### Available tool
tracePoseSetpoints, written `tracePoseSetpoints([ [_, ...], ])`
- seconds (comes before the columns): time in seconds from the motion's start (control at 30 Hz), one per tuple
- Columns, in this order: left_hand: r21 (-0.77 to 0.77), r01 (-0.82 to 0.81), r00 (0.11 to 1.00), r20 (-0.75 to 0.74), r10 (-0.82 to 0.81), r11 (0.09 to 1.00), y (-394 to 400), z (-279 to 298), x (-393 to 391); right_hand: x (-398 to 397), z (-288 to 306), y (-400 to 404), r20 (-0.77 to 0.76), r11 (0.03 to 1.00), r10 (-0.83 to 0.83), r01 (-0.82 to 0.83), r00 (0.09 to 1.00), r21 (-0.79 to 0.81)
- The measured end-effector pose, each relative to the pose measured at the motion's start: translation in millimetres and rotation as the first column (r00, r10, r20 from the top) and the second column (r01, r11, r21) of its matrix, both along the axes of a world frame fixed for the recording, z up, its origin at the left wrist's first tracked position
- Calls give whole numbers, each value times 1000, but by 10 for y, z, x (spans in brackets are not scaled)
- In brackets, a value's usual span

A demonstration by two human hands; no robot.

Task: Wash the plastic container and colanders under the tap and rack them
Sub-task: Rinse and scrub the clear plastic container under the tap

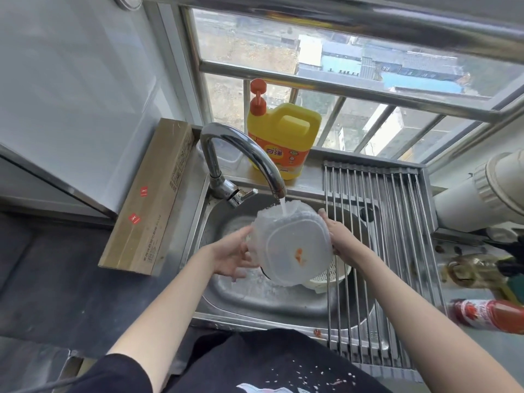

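- The head camera is looking steeply down from close above the sink (215, 296), wide-angle.
- It is facing the window (312, 66) across the upper frame.

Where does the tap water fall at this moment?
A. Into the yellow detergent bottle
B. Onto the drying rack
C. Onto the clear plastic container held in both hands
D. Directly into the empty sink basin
C: the stream from the tap lands on the plastic container, held between the left hand and right hand.

Steel sink (226, 304) (wet), colander (331, 279) inside — rack (377, 222) across it
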State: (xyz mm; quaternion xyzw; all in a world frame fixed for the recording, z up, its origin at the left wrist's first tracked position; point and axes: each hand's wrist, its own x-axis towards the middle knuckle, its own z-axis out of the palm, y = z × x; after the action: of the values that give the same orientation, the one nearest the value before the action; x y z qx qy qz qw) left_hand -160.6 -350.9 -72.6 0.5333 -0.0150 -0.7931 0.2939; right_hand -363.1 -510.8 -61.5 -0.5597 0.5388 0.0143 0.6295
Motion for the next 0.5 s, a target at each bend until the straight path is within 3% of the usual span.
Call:
tracePoseSetpoints([
  [0.13,-273,-247,968,-34,248,930,-5,68,42,66,-94,-26,127,995,-71,62,989,75],
  [0.23,-463,-209,911,229,344,862,-96,176,-67,97,-104,25,211,980,-158,127,964,155],
  [0.3,-508,-179,834,375,404,842,-178,275,-139,105,-108,79,225,952,-207,143,952,272],
  [0.37,-502,-197,789,429,440,842,-290,368,-181,114,-111,117,202,905,-274,181,940,385],
  [0.43,-487,-224,811,388,439,844,-403,446,-179,102,-63,160,179,835,-362,233,915,499],
  [0.5,-478,-233,891,243,383,847,-486,517,-167,51,-60,213,157,733,-437,249,886,633],
])
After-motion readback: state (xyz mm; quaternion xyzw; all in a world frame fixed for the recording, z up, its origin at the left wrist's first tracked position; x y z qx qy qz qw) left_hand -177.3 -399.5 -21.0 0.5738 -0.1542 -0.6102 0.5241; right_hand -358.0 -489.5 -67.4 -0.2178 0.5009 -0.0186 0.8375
